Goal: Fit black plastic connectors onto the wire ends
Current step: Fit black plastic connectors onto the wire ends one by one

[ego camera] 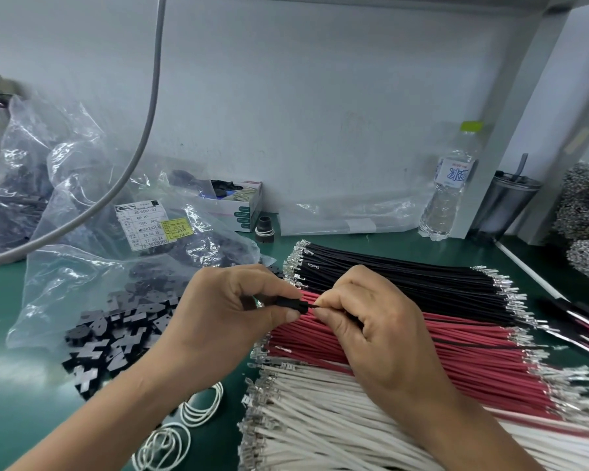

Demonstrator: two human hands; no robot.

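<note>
Green table [11, 385]: work surface, cut off at the left, right and lower edges. White wires [337, 409], red wires [456, 345] and black wires [405, 270]: three flat bundles lying side by side on the table, white nearest, black farthest, metal terminals on the ends; the white bundle runs out of the lower edge, and both forearms cover parts of the white and red bundles. Clear plastic bag [92, 266]: lies left of the wires, printed label on top, print only partly legible, dark contents blurred behind the film. Loose black connectors [116, 334]: a heap spilling from the bag mouth onto the table, partly hidden under the left hand. Left hand [228, 321]: reaches in from lower left, held above the left ends of the red bundle, fingers curled, thumb and forefinger pinching a black connector [291, 304] just clear of the wires. Right hand [371, 321]: reaches in from lower right, knuckles up, fingers curled, thumb and forefinger tips pinched together against the connector's right end; the wire it holds is almost wholly hidden by the fingers and its colour cannot be told. White rubber bands [201, 406]: loose loops on the table beneath the left forearm.
</note>
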